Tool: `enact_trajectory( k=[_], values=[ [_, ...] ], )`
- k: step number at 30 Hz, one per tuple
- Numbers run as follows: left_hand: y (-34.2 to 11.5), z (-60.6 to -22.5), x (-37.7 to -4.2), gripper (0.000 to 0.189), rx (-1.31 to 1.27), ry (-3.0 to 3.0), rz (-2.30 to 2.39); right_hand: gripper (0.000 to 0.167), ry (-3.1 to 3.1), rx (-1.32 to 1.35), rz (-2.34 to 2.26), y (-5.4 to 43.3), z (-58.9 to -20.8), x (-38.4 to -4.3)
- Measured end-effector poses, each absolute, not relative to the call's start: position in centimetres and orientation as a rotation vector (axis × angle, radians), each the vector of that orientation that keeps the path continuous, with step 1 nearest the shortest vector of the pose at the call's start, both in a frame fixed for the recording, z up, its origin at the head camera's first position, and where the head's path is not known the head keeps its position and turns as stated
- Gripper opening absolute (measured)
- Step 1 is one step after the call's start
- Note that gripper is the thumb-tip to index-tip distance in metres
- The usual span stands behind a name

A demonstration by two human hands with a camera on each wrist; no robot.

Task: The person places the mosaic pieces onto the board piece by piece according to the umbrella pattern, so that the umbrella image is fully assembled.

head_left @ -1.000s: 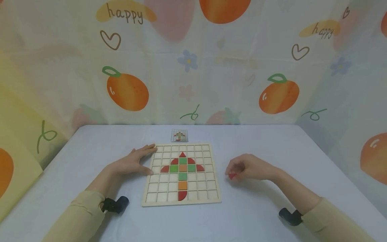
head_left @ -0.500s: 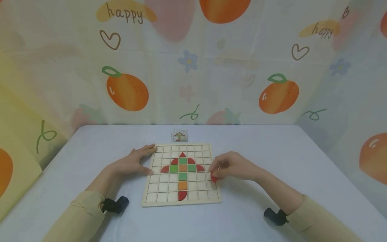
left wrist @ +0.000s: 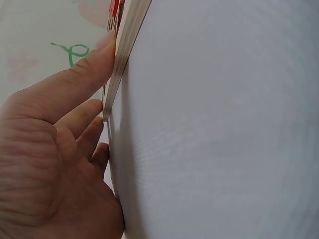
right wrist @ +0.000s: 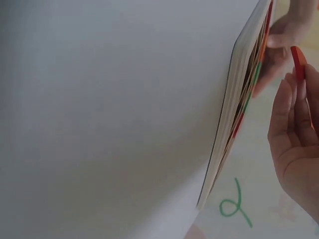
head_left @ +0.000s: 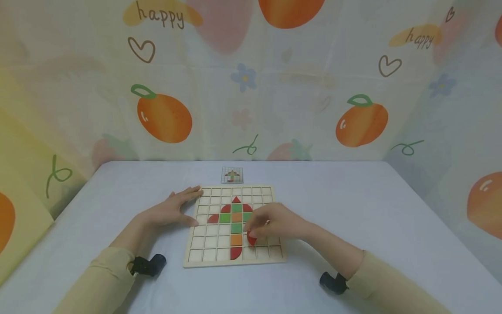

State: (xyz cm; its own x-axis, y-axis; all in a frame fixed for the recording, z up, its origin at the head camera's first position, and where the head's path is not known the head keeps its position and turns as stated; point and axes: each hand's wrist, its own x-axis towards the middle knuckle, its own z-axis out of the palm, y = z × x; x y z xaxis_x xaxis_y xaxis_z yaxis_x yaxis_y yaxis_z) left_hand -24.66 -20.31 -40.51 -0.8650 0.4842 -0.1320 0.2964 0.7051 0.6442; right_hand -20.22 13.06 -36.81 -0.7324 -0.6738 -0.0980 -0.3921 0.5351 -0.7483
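Observation:
A square wooden grid board (head_left: 200,253) lies on the table, with red, green and orange tiles set in its cells. My left hand (head_left: 168,211) rests at the board's left edge, fingers spread, thumb and fingertips touching the rim. Over the board's right half, my right hand (head_left: 274,221) pinches a red curved-edge tile (head_left: 252,238) between thumb and fingers. In the right wrist view the red tile (right wrist: 298,62) is raised above the board's surface. Beside it, an orange square tile (head_left: 236,240) and a red quarter-round tile (head_left: 235,253) sit in the lower cells. The right hand hides some right-side cells.
A small pattern card (head_left: 232,175) showing a similar tile figure lies just behind the board. White cloth covers the table (head_left: 353,196). A printed fabric backdrop (head_left: 290,87) stands along the table's back edge.
My right hand has moved left from the table beside the board to over its right half, carrying the red tile. The left hand has stayed at the board's edge.

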Motion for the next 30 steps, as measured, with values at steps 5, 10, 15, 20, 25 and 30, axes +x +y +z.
enact_trajectory(
  k=[5,10,15,20,25,30],
  values=[
    [-20.4,-40.6,-24.7,0.095,0.624,2.624,0.921,0.009,2.414,-0.892,-0.989,11.2,-36.9,-20.1],
    [-20.4,-40.7,-24.8,0.095,0.626,2.627,0.918,0.009,2.399,-0.928,-0.952,9.3,-37.0,-20.0],
    [-20.5,-40.7,-24.8,0.095,0.632,2.623,0.925,0.010,2.358,-1.018,-0.926,7.9,-37.0,-19.7],
    [-20.5,-40.6,-24.8,0.095,0.635,2.614,0.936,0.008,2.361,-1.034,-0.875,7.0,-37.0,-19.5],
    [-20.5,-40.5,-24.8,0.095,0.645,2.615,0.938,0.011,2.384,-1.037,-0.804,6.5,-37.1,-19.3],
    [-20.4,-40.5,-24.7,0.094,0.629,2.619,0.926,0.013,2.391,-1.104,-0.733,6.3,-37.1,-19.2]
  ],
)
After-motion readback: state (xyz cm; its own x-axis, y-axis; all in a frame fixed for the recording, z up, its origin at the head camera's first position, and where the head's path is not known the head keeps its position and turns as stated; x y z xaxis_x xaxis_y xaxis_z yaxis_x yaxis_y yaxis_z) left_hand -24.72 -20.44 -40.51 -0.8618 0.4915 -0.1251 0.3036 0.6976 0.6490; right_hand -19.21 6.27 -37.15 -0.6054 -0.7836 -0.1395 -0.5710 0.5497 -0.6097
